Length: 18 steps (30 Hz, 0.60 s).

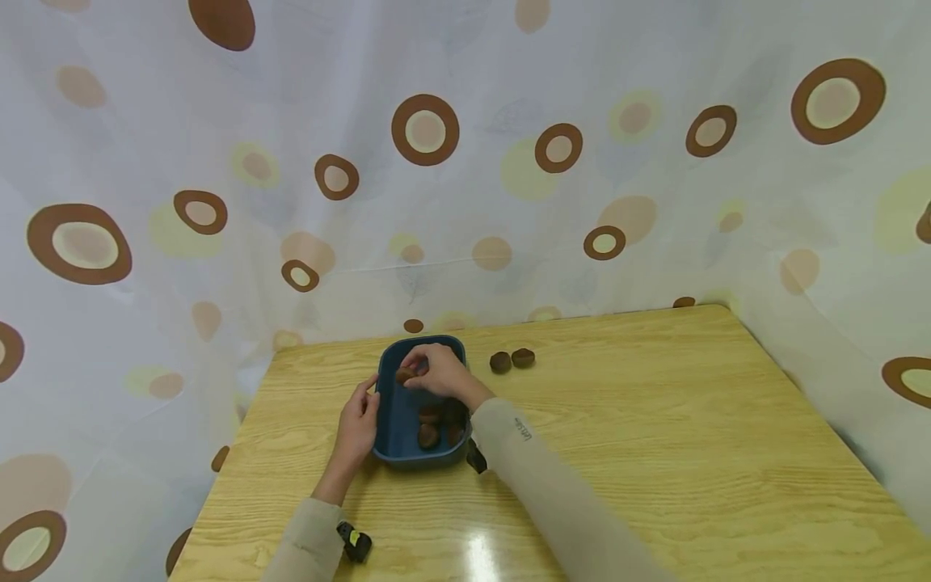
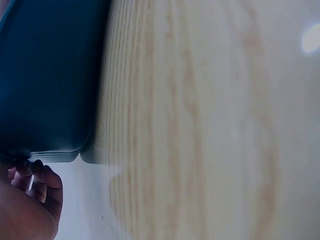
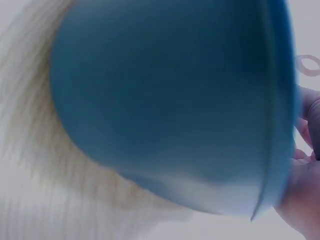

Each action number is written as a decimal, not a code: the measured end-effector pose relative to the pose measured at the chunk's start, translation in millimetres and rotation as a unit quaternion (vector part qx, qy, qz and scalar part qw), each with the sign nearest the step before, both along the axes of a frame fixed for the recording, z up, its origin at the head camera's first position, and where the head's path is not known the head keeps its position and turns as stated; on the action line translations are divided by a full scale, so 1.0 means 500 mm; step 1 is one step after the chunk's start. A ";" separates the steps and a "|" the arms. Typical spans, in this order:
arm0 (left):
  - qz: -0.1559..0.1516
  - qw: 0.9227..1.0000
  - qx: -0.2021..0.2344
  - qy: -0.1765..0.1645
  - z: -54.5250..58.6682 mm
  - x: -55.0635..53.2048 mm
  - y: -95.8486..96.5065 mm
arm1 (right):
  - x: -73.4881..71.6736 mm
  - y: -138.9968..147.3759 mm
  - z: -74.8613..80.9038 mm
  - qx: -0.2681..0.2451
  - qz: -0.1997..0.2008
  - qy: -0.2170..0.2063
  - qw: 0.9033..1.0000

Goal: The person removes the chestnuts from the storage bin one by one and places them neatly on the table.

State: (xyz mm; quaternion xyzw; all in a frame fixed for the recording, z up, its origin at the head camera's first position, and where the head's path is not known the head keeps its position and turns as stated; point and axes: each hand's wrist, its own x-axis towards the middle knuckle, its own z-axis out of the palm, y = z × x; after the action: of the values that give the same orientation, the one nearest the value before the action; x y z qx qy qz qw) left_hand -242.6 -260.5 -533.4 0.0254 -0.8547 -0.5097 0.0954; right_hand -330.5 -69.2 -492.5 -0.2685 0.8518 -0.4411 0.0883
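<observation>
A deep blue rectangular container (image 1: 396,436) with rounded corners stands on the wooden table. My right hand (image 1: 445,373) is over its far part and pinches a rounded brown piece like a chestnut (image 1: 406,375) between thumb and fingers. Several similar brown pieces (image 1: 428,436) lie inside, toward the near right corner. My left hand (image 1: 358,422) rests along the container's left side, fingertips right at the rim. In the left wrist view its loosely bent fingers (image 2: 52,182) are beside the dark wall. The right wrist view shows the container's outer wall (image 3: 165,100), hiding the held piece.
Two more brown pieces (image 1: 512,360) lie side by side on the table (image 1: 655,420), right of the container near the back edge. A light curtain (image 1: 494,202) with brown rings hangs close behind the table and along both sides.
</observation>
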 end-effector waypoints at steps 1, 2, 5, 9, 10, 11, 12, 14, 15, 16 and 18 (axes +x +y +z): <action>0.000 1.000 0.000 0.000 0.000 0.000 0.000 | -0.001 0.006 0.003 -0.004 0.001 0.000 1.000; 0.000 1.000 -0.001 -0.001 0.001 0.001 0.000 | -0.002 0.013 0.006 -0.007 0.002 0.001 1.000; 0.001 1.000 0.000 -0.003 0.000 0.001 0.001 | -0.005 0.034 0.011 -0.010 -0.001 0.000 1.000; 0.003 1.000 0.000 0.000 -0.002 0.000 0.001 | -0.007 0.064 0.016 -0.017 -0.012 -0.014 1.000; 0.004 1.000 -0.001 0.001 -0.003 0.000 0.000 | -0.007 0.071 0.018 -0.019 -0.016 -0.017 1.000; 0.004 1.000 -0.002 0.003 -0.003 -0.001 0.000 | -0.009 0.080 0.018 -0.021 -0.020 -0.019 0.999; 0.004 1.000 -0.005 0.004 -0.003 -0.002 0.000 | -0.011 0.088 0.018 -0.024 -0.022 -0.018 0.999; 0.003 1.000 -0.008 0.006 -0.003 -0.002 0.001 | -0.014 0.106 0.018 -0.028 -0.029 -0.018 0.999; 0.003 1.000 -0.009 0.006 -0.003 -0.002 0.001 | -0.017 0.115 0.017 -0.031 -0.032 -0.017 0.999; 0.003 1.000 -0.010 0.005 -0.002 -0.002 0.001 | -0.019 0.123 0.016 -0.034 -0.036 -0.020 0.999; 0.004 1.000 -0.013 0.003 0.000 0.000 0.001 | -0.023 0.141 0.015 -0.039 -0.040 -0.027 0.998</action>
State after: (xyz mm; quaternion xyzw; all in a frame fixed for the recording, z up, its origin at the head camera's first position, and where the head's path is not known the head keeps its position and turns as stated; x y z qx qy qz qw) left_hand -242.7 -260.2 -533.7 0.0261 -0.8607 -0.4984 0.1006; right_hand -341.8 1.4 -485.0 -0.2252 0.8414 -0.4844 0.0823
